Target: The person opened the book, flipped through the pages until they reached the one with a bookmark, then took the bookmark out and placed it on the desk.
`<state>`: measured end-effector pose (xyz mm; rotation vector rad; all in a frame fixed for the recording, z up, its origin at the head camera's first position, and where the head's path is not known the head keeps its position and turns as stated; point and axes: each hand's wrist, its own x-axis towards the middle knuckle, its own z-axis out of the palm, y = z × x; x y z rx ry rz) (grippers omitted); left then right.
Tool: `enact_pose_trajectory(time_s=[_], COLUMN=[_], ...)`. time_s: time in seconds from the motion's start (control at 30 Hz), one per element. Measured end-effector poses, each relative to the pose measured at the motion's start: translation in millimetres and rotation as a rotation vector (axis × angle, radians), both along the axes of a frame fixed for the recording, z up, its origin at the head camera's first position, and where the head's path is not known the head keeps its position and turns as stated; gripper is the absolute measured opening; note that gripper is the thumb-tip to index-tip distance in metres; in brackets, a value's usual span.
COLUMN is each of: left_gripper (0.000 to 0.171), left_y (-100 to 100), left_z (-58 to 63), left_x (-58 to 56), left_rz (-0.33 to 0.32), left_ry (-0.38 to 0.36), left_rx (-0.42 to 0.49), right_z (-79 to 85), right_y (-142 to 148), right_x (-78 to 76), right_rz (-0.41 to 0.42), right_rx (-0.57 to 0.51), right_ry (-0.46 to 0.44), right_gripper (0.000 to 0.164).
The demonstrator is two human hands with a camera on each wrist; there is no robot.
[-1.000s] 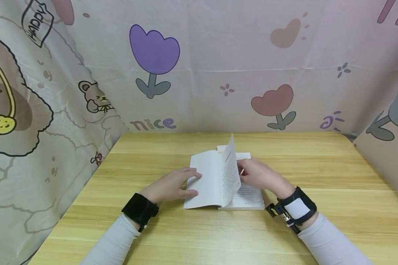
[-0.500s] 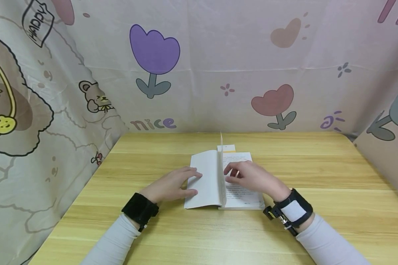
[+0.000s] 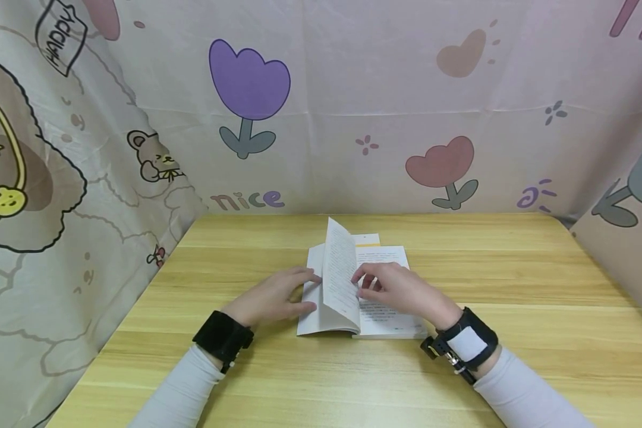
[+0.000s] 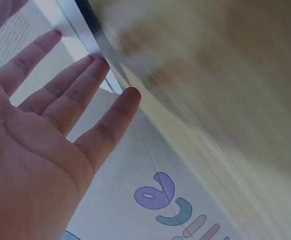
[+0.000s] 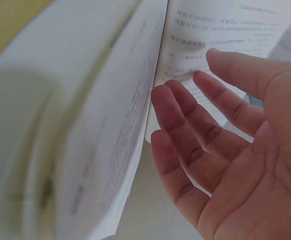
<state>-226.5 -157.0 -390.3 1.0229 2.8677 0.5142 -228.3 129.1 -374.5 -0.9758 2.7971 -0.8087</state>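
An open book (image 3: 390, 326) lies in the middle of the table, text printed on its right-hand page. One leaf (image 3: 339, 270) stands up from the spine and leans to the left. My left hand (image 3: 275, 297) has its fingers at the left edge of the book, thumb and index finger spread; the left wrist view shows those fingers extended. Over the right-hand page, beside the raised leaf, is my right hand (image 3: 401, 289). In the right wrist view its fingers are loosely bent, near the leaf, with nothing pinched between them.
A white card-like piece with a yellow stripe (image 3: 367, 240) sticks out behind the book. The wooden table (image 3: 487, 255) reaches back to a patterned cloth (image 3: 331, 166), with more cloth at both sides. Each wrist wears a black strap (image 3: 223, 339).
The leaf has swung from right to left past upright. My right hand has moved left with it, and its pinch on the leaf has loosened. The left hand has barely shifted.
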Motion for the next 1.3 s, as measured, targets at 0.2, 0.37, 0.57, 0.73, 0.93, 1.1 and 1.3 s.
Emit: enact_pose_trajectory(time_s=[0.2, 0.37, 0.57, 0.73, 0.93, 1.1, 1.3], left_gripper=[0.054, 0.048, 0.043, 0.042, 0.038, 0.034, 0.036], left_y=[-5.0, -9.5, -12.4, -12.7, -12.2, -9.9, -5.8], left_z=[4.7, 11.9, 16.9, 19.4, 20.7, 19.2, 14.7], left_x=[-3.0, -7.8, -12.0, -12.4, -12.0, -13.7, -13.1], left_rz=[0.018, -0.001, -0.025, -0.032, -0.025, -0.072, -0.091], left_ry=[0.055, 0.165, 0.269, 0.299, 0.328, 0.369, 0.348], left_rx=[0.040, 0.097, 0.216, 0.260, 0.272, 0.288, 0.254], right_z=[-1.5, -0.7, -2.0, -3.3, -3.5, -4.6, -5.8], right_y=[-3.3, -4.2, -5.1, -4.9, -5.2, -4.5, -4.1], right_x=[1.7, 2.7, 2.8, 2.7, 3.1, 2.5, 2.9], right_rz=[0.018, 0.031, 0.029, 0.026, 0.037, 0.063, 0.071], right_rx=[-0.008, -0.007, 0.032, 0.041, 0.045, 0.049, 0.055], right_ry=[-0.025, -0.017, -0.016, -0.029, -0.011, 0.030, 0.038], right_gripper=[0.022, 0.024, 0.026, 0.027, 0.028, 0.029, 0.030])
